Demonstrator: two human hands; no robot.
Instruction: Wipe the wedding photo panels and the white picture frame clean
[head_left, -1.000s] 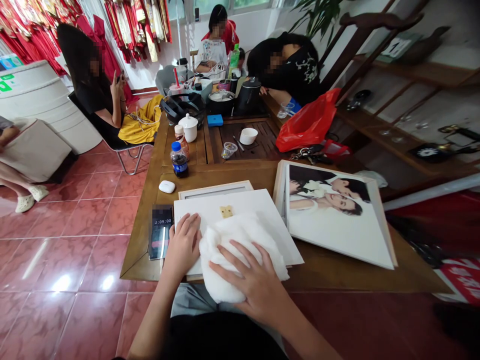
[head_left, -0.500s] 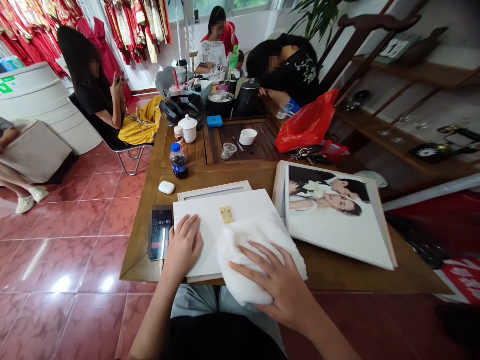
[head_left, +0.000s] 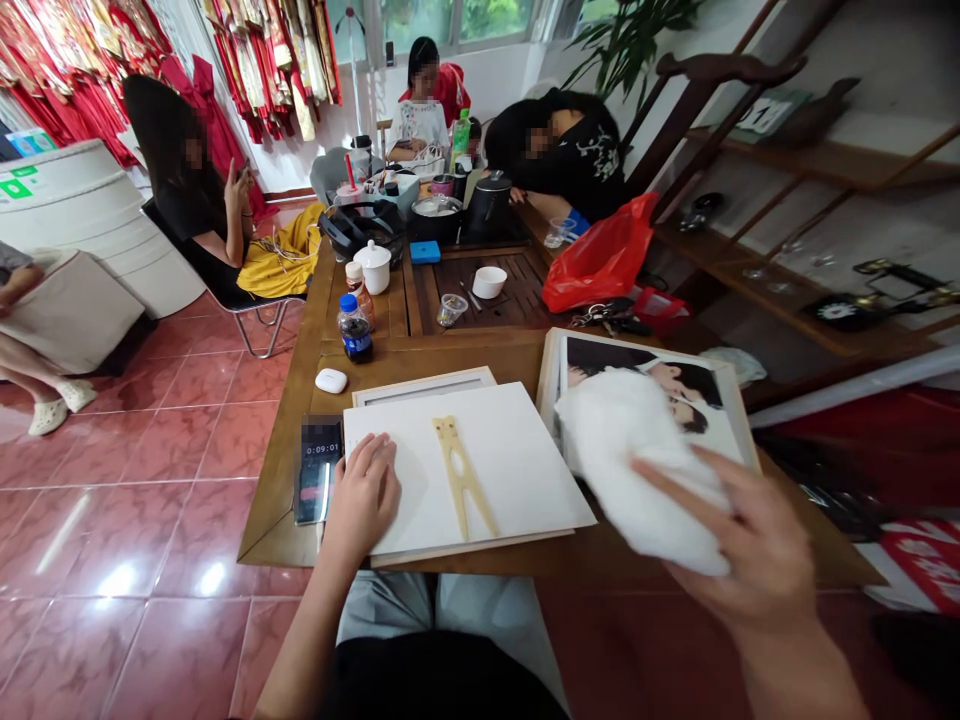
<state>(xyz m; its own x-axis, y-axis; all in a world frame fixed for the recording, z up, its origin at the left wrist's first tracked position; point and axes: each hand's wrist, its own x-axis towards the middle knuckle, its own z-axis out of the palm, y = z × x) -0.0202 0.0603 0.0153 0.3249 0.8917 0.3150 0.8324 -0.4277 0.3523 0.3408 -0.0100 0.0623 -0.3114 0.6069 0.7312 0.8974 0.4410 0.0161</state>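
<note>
My left hand (head_left: 366, 492) lies on the left edge of a flat white panel (head_left: 525, 450), fingers stretched out and holding nothing. My right hand (head_left: 765, 540) grips a fluffy white cloth (head_left: 637, 460), lifted off the panel toward the right and partly covering a framed photo (head_left: 739, 430) of a couple. On the panel rests a pale yellow two-pronged flat piece (head_left: 454, 465), with an oval hole and prongs pointing at me. A pale frame (head_left: 420, 388) shows behind the panel's far edge.
Left of the panel are a phone (head_left: 319, 475) and a white earbud case (head_left: 331, 380). Farther back stand a dark drink bottle (head_left: 354, 328), a lidded white cup (head_left: 373, 268), a small white bowl (head_left: 490, 282) and a red plastic bag (head_left: 600, 255). Several people sit around.
My right hand has raised the white cloth off the panel and carried it right over the photo. The two-pronged piece is now fully uncovered. My left hand keeps its place.
</note>
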